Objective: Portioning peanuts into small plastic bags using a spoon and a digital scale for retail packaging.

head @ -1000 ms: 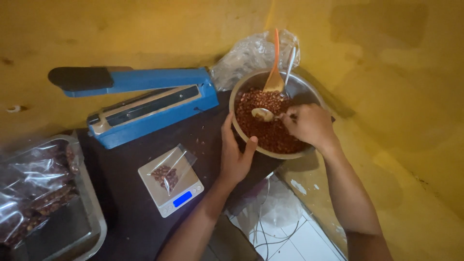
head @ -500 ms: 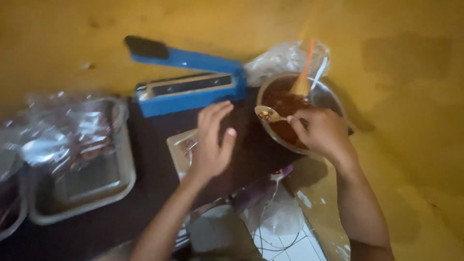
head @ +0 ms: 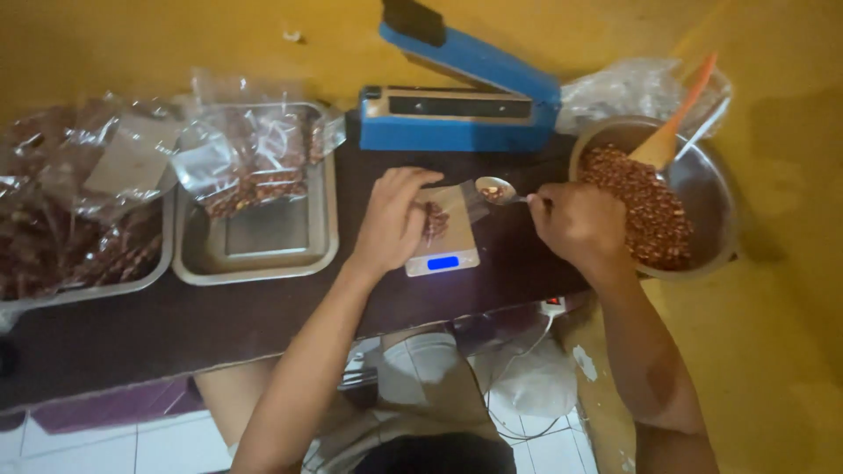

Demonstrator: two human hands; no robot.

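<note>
My right hand (head: 575, 224) grips a metal spoon (head: 497, 190) with a few peanuts in its bowl, held just right of a small clear bag (head: 442, 213). The bag lies on a small digital scale (head: 443, 250) with a lit blue display and has some peanuts inside. My left hand (head: 393, 219) holds the bag's left edge on the scale. A metal bowl (head: 702, 189) of red-brown peanuts (head: 645, 206) stands at the right, with an orange-handled wooden spatula (head: 672, 132) stuck in it.
A blue heat sealer (head: 461, 105) stands behind the scale, lid raised. Two metal trays (head: 263, 254) with filled clear bags (head: 250, 158) sit on the dark table at the left. Crumpled plastic (head: 628, 88) lies behind the bowl. A cable and white tiles show below the table edge.
My right hand has carried the spoon of peanuts from the bowl leftward to the bag. My left hand moved off the bowl's rim and down onto the bag on the scale.
</note>
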